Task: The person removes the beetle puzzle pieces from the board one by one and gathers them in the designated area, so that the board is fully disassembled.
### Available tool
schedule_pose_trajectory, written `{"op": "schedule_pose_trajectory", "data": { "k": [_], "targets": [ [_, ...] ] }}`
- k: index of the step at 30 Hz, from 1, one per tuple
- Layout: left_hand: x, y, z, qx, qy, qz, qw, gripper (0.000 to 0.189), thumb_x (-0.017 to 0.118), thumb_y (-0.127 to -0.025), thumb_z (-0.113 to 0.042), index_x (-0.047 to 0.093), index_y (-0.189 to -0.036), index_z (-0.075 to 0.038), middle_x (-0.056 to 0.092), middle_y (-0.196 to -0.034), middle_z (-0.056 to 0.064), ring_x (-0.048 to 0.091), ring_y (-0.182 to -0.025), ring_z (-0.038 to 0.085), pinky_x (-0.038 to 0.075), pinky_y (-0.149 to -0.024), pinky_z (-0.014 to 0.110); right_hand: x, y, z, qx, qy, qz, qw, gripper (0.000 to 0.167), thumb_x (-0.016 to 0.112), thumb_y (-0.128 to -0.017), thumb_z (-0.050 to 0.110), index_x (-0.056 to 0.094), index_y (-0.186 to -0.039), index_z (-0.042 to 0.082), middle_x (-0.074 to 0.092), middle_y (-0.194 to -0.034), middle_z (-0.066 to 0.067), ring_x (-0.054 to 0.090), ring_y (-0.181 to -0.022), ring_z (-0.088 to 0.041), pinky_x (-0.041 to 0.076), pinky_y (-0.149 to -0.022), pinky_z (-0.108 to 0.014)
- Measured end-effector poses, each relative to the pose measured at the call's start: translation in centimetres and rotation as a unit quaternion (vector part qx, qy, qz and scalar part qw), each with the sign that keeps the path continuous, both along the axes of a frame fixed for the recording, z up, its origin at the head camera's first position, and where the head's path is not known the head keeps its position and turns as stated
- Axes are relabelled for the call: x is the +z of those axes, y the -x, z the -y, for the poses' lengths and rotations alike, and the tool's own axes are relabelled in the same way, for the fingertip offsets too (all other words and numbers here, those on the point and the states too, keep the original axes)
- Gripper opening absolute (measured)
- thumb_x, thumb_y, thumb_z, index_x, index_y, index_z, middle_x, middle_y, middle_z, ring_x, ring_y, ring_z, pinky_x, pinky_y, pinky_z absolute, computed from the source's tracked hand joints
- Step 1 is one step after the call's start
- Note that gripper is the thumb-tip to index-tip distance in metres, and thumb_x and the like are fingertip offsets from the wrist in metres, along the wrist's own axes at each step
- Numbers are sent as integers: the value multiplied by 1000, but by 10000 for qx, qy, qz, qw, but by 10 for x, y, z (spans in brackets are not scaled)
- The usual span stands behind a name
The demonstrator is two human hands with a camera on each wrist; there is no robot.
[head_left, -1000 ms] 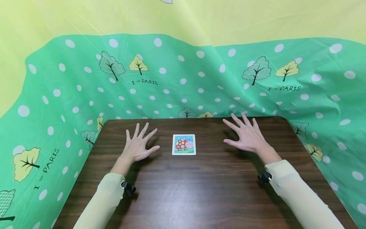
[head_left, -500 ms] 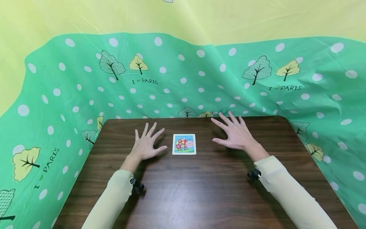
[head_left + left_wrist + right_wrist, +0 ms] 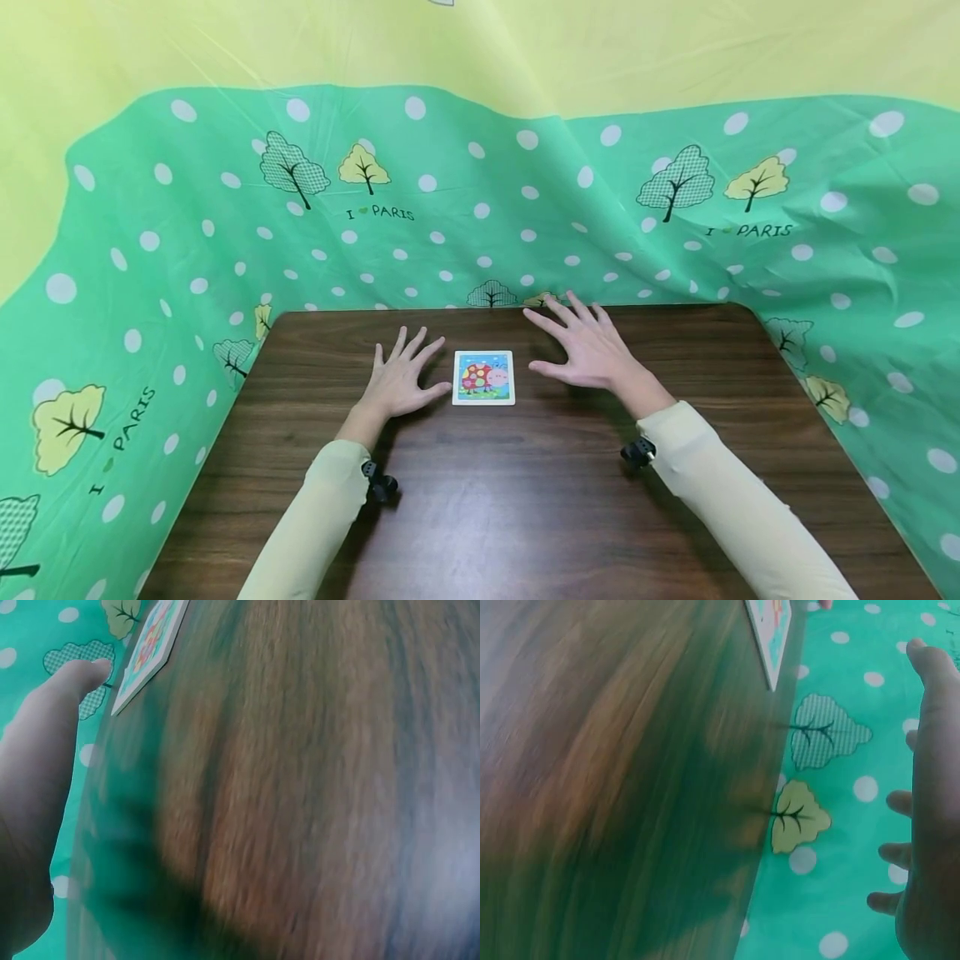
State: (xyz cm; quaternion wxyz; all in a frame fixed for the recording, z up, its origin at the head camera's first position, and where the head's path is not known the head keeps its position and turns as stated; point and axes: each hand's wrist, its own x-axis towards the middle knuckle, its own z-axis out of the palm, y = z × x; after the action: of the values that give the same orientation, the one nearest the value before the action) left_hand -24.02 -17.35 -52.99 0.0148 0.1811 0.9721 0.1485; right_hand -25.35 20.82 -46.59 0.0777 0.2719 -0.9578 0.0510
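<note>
One left hand (image 3: 397, 385), one right hand (image 3: 588, 350), one ladybug picture tile (image 3: 483, 378).
Left: four fingers and thumb spread wide, holding nothing; thumb tip just beside the tile, contact not resolvable. Right: likewise spread, nothing gripped, apart from the tile. Tile lies face up between both hands, toward the far edge of one dark wood table (image 3: 495, 483). Two black wrist devices (image 3: 381, 483), one per arm; dotted green cloth (image 3: 450, 225) behind.
</note>
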Motion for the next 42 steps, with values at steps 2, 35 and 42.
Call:
{"op": "schedule_pose_trajectory", "data": {
  "k": [2,35,42],
  "targets": [
    [-1,0,-3,-25,-55,10,10000,91,65,-100,-73,37,-177,-35,25,-190,10,11,-179,47,13,-131,91,0,1,5,42,50,0,10000,93,64,-98,79,36,-177,39,39,-185,-13,33,-171,-52,34,-128,-83],
    [-20,-3,-21,37,-253,292,9992,88,72,-94,-75,53,-168,-32,30,-189,5,14,-179,43,11,-133,89,-10,3,53,404,1365,686,9874,82,73,-100,62,46,-173,36,46,-179,-11,42,-165,-45,38,-125,-83],
    [-21,-3,-23,102,-348,287,9989,88,76,-89,-77,58,-161,-30,33,-188,7,17,-179,43,9,-133,89,-16,6,61,625,1551,660,9837,80,77,-98,52,51,-170,30,52,-174,-12,50,-155,-41,48,-118,-76]
  ]
}}
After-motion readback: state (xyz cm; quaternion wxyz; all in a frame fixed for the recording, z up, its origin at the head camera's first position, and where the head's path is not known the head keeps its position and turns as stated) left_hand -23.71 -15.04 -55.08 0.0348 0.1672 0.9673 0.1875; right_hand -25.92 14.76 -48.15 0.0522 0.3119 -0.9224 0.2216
